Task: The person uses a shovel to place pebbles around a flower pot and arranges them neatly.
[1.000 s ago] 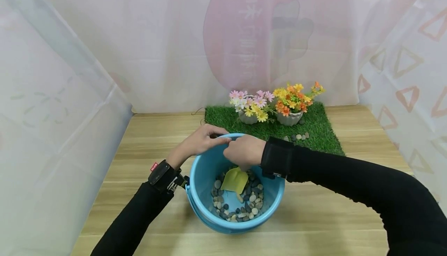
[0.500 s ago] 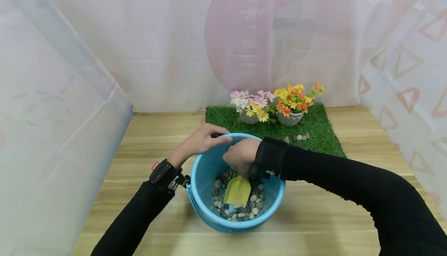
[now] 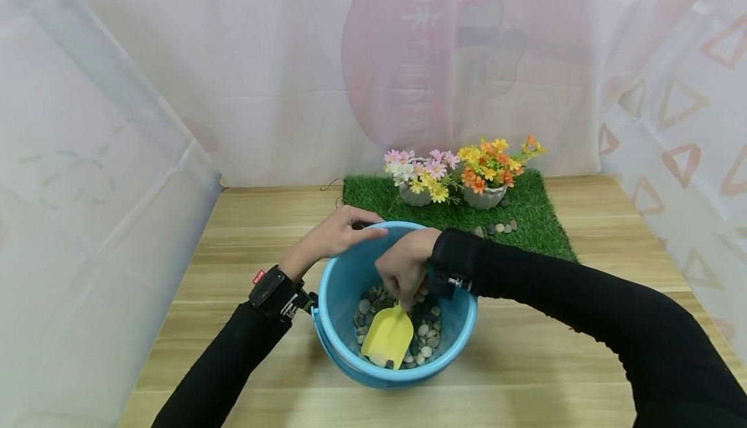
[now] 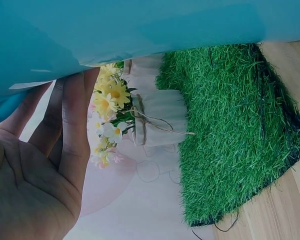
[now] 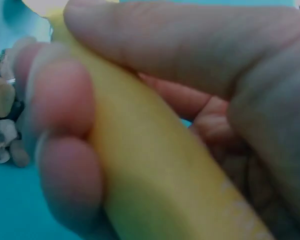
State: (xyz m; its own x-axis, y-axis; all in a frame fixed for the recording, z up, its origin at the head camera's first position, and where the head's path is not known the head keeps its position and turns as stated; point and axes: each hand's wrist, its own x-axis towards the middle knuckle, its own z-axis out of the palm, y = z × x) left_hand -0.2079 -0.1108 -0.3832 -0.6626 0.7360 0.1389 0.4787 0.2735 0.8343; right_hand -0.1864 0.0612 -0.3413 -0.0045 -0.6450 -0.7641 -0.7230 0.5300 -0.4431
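Observation:
A blue bucket [image 3: 345, 282] with a layer of grey, white and black pebbles [image 3: 426, 337] on its bottom stands on the table. At its far left rim, my left hand [image 3: 335, 233] holds on with the thumb over the edge and the fingers outside, against the bucket wall [image 4: 155, 27] in the left wrist view. Down inside the bucket, my right hand [image 3: 406, 261] grips a yellow toy shovel [image 3: 390, 332]. Its fingers and thumb wrap the shovel handle [image 5: 140, 150]. The blade points toward the near wall, with a few pebbles at its front edge.
Behind the bucket lies a green artificial grass mat [image 3: 373, 194]. On it stand a pot of pink, white and yellow flowers [image 3: 420, 178] and a pot of orange flowers [image 3: 487, 175]. Several loose pebbles [image 3: 500, 228] lie on the mat. Printed cloth [image 3: 280, 91] surrounds the wooden table.
My right hand has lowered into the bucket, and the shovel blade has slid over the pebbles toward the near wall. My left hand stays at the rim.

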